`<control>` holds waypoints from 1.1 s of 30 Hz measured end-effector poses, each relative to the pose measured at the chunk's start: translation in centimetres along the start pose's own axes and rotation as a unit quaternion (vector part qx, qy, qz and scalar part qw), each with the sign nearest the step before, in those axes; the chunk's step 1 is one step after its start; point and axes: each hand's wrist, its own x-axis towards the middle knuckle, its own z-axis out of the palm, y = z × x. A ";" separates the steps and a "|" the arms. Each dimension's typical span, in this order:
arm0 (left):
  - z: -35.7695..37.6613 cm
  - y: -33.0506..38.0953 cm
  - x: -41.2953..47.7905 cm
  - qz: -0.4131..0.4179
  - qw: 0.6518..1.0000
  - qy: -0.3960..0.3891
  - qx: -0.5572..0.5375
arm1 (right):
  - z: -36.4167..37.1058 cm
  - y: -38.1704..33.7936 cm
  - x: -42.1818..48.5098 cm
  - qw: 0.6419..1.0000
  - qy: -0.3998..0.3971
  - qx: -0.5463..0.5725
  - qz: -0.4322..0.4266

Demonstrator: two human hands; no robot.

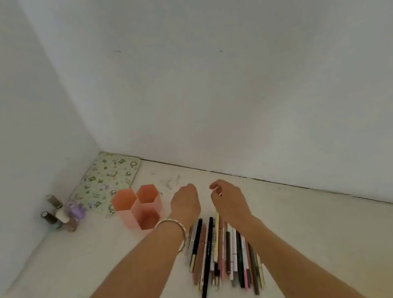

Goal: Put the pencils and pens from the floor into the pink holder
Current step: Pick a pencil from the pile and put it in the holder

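Pink plastic forms the holder: 3 hexagonal tubes of unequal height, open-topped, at 9 o'clock of our left hand, probably to keep the reach short. Pencils and pens, slim smooth sticks, lie roughly parallel on the pale floor at 6 o'clock of both hands. Our right hand has loosely curled fingers and holds nothing. The left fingers fold out of view, so we cannot tell their state.

Print on one pen too blurred to read
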 end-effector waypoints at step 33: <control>-14.4 -9.8 -2.8 0.028 0.867 0.310 -0.390 | 9.4 -1.0 0.6 0.920 -0.097 -0.379 -0.010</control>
